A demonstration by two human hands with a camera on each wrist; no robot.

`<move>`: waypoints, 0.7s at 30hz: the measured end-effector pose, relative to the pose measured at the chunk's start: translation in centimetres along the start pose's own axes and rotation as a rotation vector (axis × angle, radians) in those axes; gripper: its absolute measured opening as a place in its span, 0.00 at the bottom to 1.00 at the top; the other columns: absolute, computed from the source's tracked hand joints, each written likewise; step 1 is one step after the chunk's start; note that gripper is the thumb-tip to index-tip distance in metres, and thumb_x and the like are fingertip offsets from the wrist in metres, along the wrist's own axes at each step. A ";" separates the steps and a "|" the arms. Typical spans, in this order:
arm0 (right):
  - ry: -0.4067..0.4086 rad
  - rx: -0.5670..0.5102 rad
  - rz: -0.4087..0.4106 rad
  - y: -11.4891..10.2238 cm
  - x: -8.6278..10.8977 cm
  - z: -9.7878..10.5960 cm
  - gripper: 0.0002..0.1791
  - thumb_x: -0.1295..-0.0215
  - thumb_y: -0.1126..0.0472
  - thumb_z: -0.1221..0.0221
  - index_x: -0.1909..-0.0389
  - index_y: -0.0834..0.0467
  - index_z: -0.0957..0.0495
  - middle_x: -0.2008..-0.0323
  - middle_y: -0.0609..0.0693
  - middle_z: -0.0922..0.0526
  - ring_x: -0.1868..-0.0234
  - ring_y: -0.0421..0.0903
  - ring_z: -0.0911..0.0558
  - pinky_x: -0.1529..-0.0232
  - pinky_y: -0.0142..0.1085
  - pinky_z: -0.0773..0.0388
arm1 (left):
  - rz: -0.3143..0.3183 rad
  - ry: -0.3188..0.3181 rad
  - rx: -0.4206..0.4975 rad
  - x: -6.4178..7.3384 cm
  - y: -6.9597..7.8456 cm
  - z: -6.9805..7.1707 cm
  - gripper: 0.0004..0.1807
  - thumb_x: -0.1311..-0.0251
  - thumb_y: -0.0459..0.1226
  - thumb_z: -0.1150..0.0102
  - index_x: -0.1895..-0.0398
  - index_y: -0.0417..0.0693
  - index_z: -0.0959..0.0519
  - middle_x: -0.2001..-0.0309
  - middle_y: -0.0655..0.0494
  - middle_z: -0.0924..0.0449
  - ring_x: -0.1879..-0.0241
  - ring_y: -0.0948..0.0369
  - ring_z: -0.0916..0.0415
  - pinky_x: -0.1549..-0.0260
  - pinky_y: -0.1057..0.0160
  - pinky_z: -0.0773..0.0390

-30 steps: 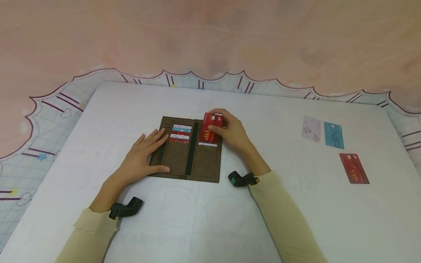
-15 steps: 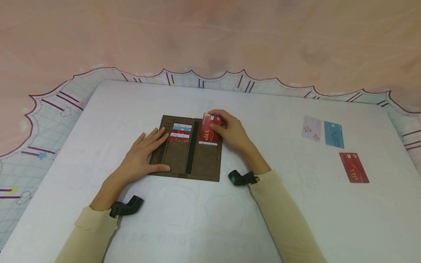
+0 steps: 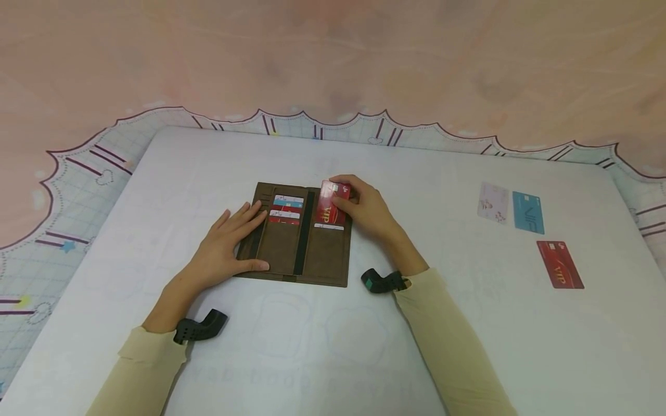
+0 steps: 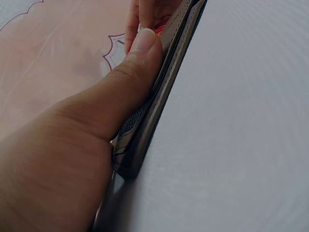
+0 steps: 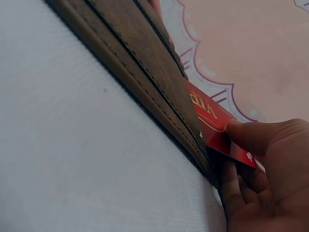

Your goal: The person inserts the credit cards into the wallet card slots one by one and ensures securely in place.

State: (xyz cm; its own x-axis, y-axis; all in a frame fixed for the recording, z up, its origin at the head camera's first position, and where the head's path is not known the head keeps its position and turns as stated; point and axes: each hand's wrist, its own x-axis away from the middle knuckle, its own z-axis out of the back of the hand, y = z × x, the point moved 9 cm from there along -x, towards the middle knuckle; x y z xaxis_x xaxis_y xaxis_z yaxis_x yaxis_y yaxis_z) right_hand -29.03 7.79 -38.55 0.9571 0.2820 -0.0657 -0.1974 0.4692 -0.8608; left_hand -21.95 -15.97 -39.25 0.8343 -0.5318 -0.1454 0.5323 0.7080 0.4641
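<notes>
The brown stitched wallet (image 3: 325, 254) is lying open and flat, a dark strip (image 3: 303, 242) running down its middle. The left hand (image 3: 226, 248) is resting on the wallet's left side. Red, blue and white cards (image 3: 286, 211) are showing in a stack on the wallet's left panel. The right hand (image 3: 370, 212) is pinching a red VIP card (image 3: 326, 202), which is jutting slightly past the wallet's far edge, its near end lying just beyond a white card edge (image 3: 329, 227) on the right panel.
</notes>
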 end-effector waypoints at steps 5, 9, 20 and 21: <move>-0.009 0.026 -0.008 0.1 0.1 -0.1 0.21 0.33 0.58 0.41 0.40 0.52 0.28 0.53 0.52 0.22 0.61 0.46 0.22 0.58 0.37 0.23 | 0.003 -0.005 -0.002 0.0 0.0 0.0 0.54 0.54 0.56 0.30 0.26 0.46 0.44 0.25 0.49 0.52 0.26 0.52 0.60 0.30 0.49 0.66; -0.016 0.058 -0.018 0.1 0.2 -0.1 0.20 0.34 0.59 0.40 0.41 0.53 0.27 0.57 0.51 0.22 0.63 0.45 0.25 0.60 0.35 0.26 | -0.004 -0.003 0.000 0.0 0.0 0.0 0.54 0.54 0.56 0.30 0.26 0.47 0.44 0.25 0.49 0.52 0.26 0.52 0.61 0.30 0.49 0.66; -0.029 0.054 -0.015 0.1 0.1 -0.2 0.20 0.34 0.60 0.40 0.42 0.55 0.26 0.56 0.52 0.22 0.63 0.45 0.24 0.60 0.35 0.26 | -0.001 -0.003 -0.008 0.1 0.1 0.1 0.55 0.55 0.57 0.29 0.26 0.48 0.45 0.25 0.49 0.52 0.26 0.52 0.60 0.30 0.49 0.66; -0.030 0.059 -0.010 0.1 0.1 -0.3 0.19 0.34 0.59 0.40 0.43 0.55 0.26 0.55 0.51 0.22 0.62 0.45 0.24 0.58 0.36 0.26 | -0.001 -0.003 -0.008 0.1 0.1 0.1 0.55 0.54 0.57 0.29 0.26 0.48 0.45 0.25 0.49 0.52 0.26 0.52 0.60 0.30 0.49 0.66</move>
State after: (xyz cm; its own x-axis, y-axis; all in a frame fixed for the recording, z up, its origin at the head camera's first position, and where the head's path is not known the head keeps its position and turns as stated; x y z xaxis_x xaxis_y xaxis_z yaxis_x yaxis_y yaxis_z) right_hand -28.89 7.65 -38.76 0.9524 0.3019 -0.0411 -0.2008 0.5202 -0.8301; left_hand -21.87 -16.02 -39.16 0.8331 -0.5342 -0.1432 0.5346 0.7112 0.4565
